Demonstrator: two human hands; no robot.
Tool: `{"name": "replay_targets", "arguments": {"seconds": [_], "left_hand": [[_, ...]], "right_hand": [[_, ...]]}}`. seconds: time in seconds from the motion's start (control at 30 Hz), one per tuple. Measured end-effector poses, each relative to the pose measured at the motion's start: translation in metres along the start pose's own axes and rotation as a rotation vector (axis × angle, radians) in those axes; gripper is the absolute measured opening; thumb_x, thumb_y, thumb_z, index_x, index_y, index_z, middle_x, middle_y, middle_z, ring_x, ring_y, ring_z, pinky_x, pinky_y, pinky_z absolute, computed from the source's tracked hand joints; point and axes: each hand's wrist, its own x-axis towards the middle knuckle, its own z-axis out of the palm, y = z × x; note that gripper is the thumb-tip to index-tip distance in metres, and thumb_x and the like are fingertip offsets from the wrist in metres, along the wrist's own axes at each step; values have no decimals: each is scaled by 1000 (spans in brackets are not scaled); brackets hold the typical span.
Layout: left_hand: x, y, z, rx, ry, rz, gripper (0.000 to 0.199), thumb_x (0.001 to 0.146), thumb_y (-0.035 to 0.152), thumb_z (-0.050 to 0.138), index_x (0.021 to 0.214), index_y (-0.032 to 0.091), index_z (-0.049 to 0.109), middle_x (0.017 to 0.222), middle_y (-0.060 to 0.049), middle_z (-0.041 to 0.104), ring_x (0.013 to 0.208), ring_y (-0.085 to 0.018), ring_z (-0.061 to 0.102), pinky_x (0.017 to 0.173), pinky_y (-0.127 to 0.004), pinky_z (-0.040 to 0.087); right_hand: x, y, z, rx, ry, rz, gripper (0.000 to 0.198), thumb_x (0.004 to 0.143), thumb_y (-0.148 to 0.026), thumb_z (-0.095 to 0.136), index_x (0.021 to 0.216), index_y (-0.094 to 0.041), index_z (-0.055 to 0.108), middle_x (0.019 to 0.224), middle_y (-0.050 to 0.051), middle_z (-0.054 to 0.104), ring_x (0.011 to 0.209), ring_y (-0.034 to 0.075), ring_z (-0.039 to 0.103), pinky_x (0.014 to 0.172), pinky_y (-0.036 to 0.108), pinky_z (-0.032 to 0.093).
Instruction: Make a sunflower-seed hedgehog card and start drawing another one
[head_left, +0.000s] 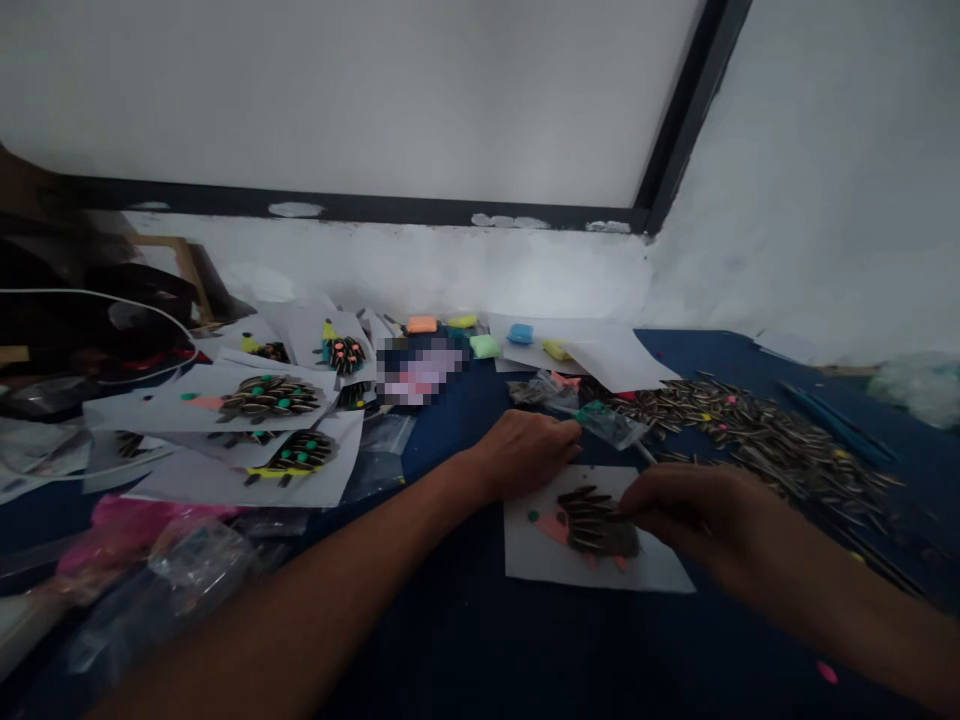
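Note:
A white sheet of paper [525, 555] lies on the dark blue tabletop, with a hedgehog figure of pink and grey clay [553, 527] on it. Rows of striped sunflower seeds [586, 513] stick up from its back; a green nose sits at its snout. Above the figure, my right hand [697, 505] pinches a sunflower seed, its fingertips at the upper right of the rows. My left hand [529, 452] rests with curled fingers at the sheet's upper left edge; whatever lies inside them is hidden.
A large heap of loose sunflower seeds [780, 440] spreads to the right, beside a blue tool [840, 425]. Finished-looking hedgehog sheets [176, 405] pile up at left, near plastic bags [206, 560]. Coloured clay blocks [485, 346] lie along the wall; small clear bags [611, 425] lie ahead.

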Motion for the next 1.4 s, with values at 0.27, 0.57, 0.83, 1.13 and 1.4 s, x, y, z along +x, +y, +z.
{"name": "replay_targets", "arguments": {"seconds": [0.27, 0.57, 0.83, 1.13, 1.4], "left_hand": [[-1, 0, -1, 11, 1, 5, 18, 94, 28, 44, 86, 16, 55, 79, -2, 66, 71, -15, 62, 60, -24, 38], [0, 0, 0, 5, -8, -2, 18, 94, 28, 44, 87, 16, 56, 82, -3, 67, 73, -15, 62, 61, -24, 39], [0, 1, -2, -6, -16, -2, 19, 95, 28, 44, 87, 16, 56, 81, -3, 67, 72, -16, 62, 62, -25, 40], [0, 1, -1, 5, -7, -2, 19, 95, 28, 44, 87, 16, 56, 80, -3, 67, 72, -16, 62, 60, -25, 39], [-1, 2, -2, 5, -14, -6, 20, 95, 28, 43, 86, 16, 56, 81, -3, 66, 72, -15, 62, 60, -25, 38]], "right_hand": [[2, 2, 6, 102, -71, -19, 20, 86, -20, 50, 85, -24, 69, 86, 3, 71, 72, 15, 66, 60, 23, 49], [3, -4, 7, 164, -30, -83, 21, 87, -19, 49, 84, -25, 70, 85, 1, 71, 73, 14, 68, 62, 22, 51], [3, -3, 11, 60, 0, -141, 24, 88, -17, 47, 84, -25, 70, 83, 3, 70, 72, 15, 66, 62, 24, 50], [3, -6, 14, -28, 26, -179, 28, 91, -19, 44, 74, -22, 67, 73, 2, 64, 62, 13, 61, 53, 23, 41], [1, -13, 14, -35, 14, -205, 31, 92, -19, 43, 71, -20, 66, 69, 2, 59, 55, 10, 55, 48, 21, 34]]}}
